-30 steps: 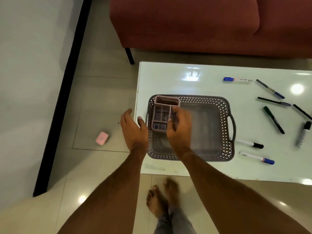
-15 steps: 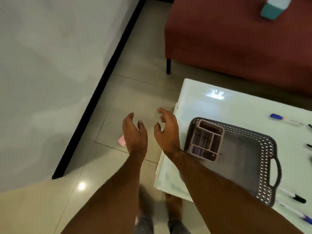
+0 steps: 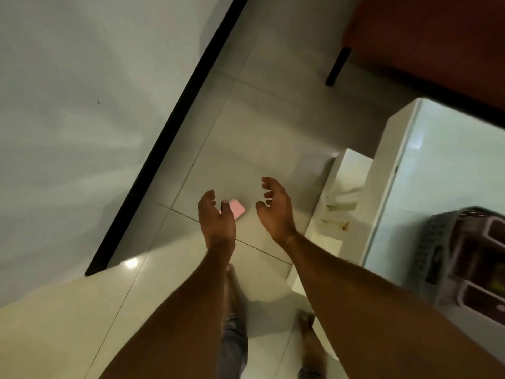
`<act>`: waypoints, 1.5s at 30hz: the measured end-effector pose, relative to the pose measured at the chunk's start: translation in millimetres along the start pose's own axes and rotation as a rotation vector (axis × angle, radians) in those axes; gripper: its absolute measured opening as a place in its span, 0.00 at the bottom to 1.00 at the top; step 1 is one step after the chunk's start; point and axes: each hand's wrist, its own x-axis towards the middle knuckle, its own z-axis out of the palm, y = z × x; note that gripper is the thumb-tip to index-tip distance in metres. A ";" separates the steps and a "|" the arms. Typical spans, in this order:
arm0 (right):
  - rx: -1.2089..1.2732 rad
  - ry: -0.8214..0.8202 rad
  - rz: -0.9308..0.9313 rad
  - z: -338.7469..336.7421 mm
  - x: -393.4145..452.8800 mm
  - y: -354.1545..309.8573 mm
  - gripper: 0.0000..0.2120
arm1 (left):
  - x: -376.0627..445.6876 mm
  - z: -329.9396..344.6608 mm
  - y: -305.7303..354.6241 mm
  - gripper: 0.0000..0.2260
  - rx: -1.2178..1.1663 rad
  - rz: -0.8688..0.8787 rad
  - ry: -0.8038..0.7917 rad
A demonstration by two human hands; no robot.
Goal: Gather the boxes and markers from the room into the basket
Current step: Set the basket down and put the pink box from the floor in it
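A pale glossy tiled floor (image 3: 246, 138) fills the middle, a ceiling light mirrored on it as a bright spot. A black skirting strip (image 3: 169, 132) runs along the foot of the grey-white wall (image 3: 68, 105). A dark red upholstered sofa (image 3: 426, 36) on a black leg (image 3: 337, 67) stands beyond the white glass-topped table (image 3: 388, 170).

Head view, tilted: both bare forearms extend over a tiled floor (image 3: 246, 127), the left hand (image 3: 217, 218) and right hand (image 3: 276, 207) empty with fingers loosely curled. A small pink box (image 3: 237, 209) lies on the floor, partly hidden behind the left hand. At right, a white table (image 3: 382, 170) carries a grey basket (image 3: 437, 242) holding a pink divided organiser (image 3: 486, 258), both blurred.
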 end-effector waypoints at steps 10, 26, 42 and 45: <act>-0.093 -0.114 0.175 101.5 98.9 101.5 0.36 | 116.1 42.7 -121.2 0.20 0.027 -0.343 -0.048; -0.169 -0.204 0.314 147.7 134.2 164.2 0.32 | 120.2 72.2 -133.0 0.17 -0.065 -0.618 -0.291; -0.154 0.075 -0.029 -59.6 40.3 -53.5 0.29 | -8.5 28.9 144.2 0.05 -0.183 -0.326 -0.233; -0.146 0.157 -0.092 -105.4 13.7 -66.8 0.26 | -46.4 34.5 174.6 0.03 -0.179 -0.243 -0.238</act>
